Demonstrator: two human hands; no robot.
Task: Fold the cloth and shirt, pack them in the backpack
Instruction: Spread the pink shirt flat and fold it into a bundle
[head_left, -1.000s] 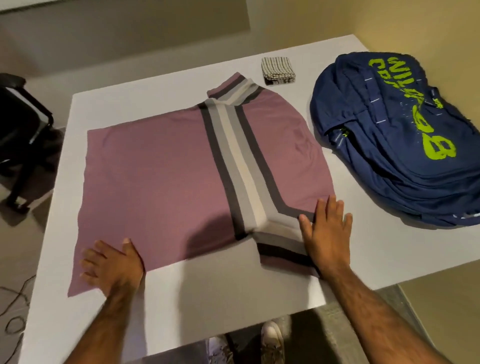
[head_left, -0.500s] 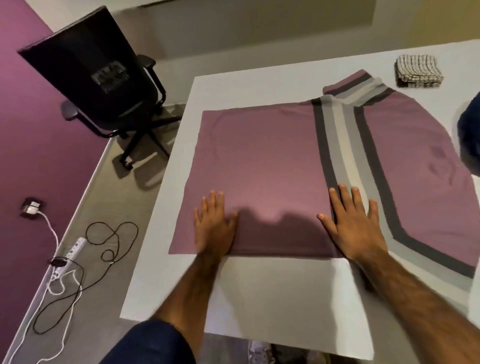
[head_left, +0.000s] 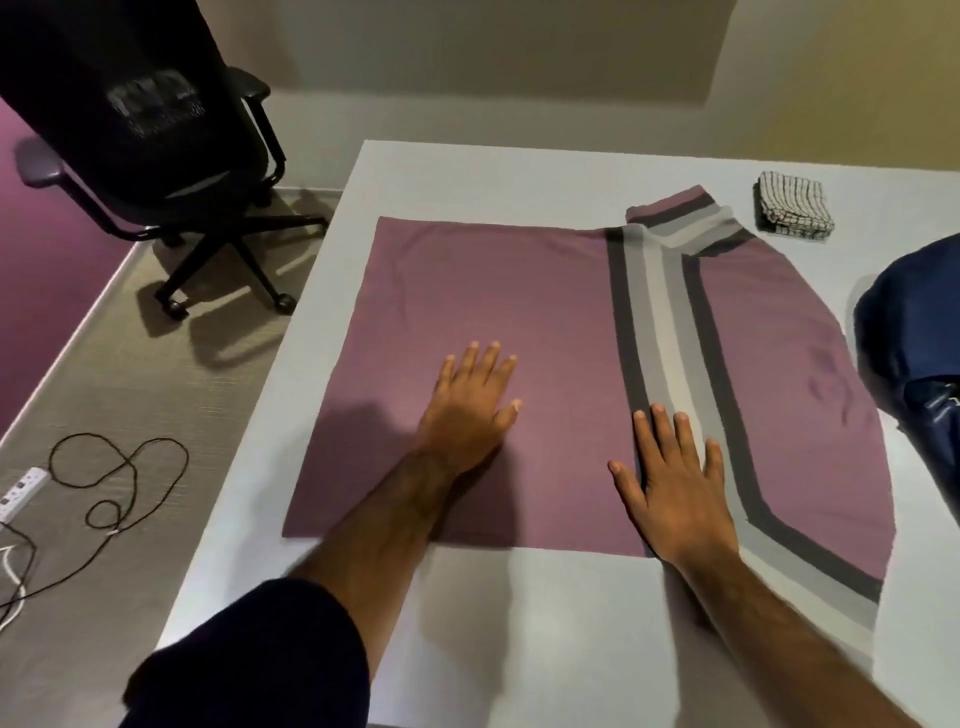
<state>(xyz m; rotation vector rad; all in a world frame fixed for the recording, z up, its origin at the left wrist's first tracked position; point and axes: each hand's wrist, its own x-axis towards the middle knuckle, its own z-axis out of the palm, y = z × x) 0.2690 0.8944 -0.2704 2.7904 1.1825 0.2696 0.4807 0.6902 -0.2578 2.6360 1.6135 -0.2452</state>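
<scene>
Pressing hands: both lie palm down on the shirt (head_left: 467, 291), fingers straight and spread, gripping nothing.
Left hand (head_left: 467, 410): on the plain purple panel, well up from the near hem. Half a second ago it sat at that hem, nearer the left corner, so it has slid away from the person and toward the middle.
Right hand (head_left: 675, 483): across the grey and white stripes, its heel at the near hem and its thumb out on the purple, in much the same spot as before.
Shirt: spread flat on the white table (head_left: 519, 176), its rounded end toward the backpack (head_left: 914, 332). Its outline looks unchanged.
Cloth (head_left: 792, 208): folded and checked, at the far right of the table, just beyond the shirt's striped far sleeve.
Backpack: dark blue, cut off by the right edge of view. It seems just clear of the shirt, though the gap is hard to judge. More of it shows now than half a second ago.
Floor: a black office chair (head_left: 156, 130) stands at the far left, with a power strip (head_left: 21, 491) and a looped cable (head_left: 119, 467) nearer.
</scene>
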